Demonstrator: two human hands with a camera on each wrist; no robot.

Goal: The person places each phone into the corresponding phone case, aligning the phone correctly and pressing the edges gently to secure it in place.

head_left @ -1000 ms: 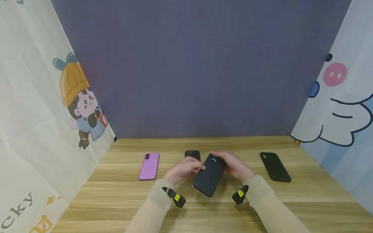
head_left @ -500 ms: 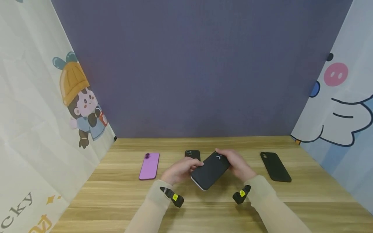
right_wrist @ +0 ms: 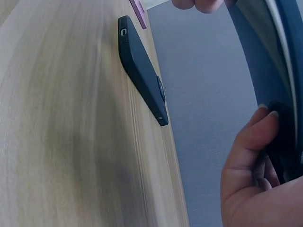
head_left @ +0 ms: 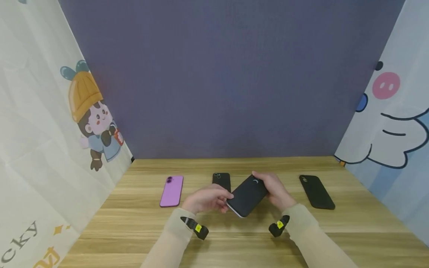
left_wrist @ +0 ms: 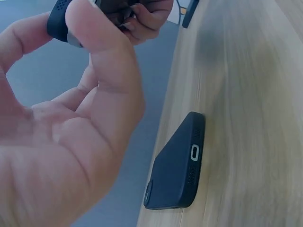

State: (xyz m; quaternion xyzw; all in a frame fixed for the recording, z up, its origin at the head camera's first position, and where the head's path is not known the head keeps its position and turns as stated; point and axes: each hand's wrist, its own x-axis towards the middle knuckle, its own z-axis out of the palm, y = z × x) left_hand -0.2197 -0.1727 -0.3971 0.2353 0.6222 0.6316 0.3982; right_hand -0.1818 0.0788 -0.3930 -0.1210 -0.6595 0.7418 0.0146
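Note:
Both hands hold a phone in a black case [head_left: 249, 196] above the table, its back tilted up. A pale silver edge shows along its lower left end, beside the case rim. My left hand [head_left: 208, 198] pinches the lower left corner between thumb and finger; in the left wrist view a case corner with small holes [left_wrist: 59, 20] shows at the fingertips. The far right end is gripped by my right hand [head_left: 275, 189], fingers curled behind it. In the right wrist view a silver strip [right_wrist: 285, 52] runs along the dark case. The phone's screen side is hidden in the head view.
Behind the hands lies a black-cased phone [head_left: 221, 180], partly covered by the left hand. A purple phone [head_left: 171, 191] lies at left and a black phone case [head_left: 317, 192] at right. A dark panel [head_left: 234, 82] stands behind the wooden table [head_left: 134, 238].
The held phone has turned clockwise and shifted right with the right hand. My left hand's grip has moved from its left side to the lower left corner. More silver edge shows.

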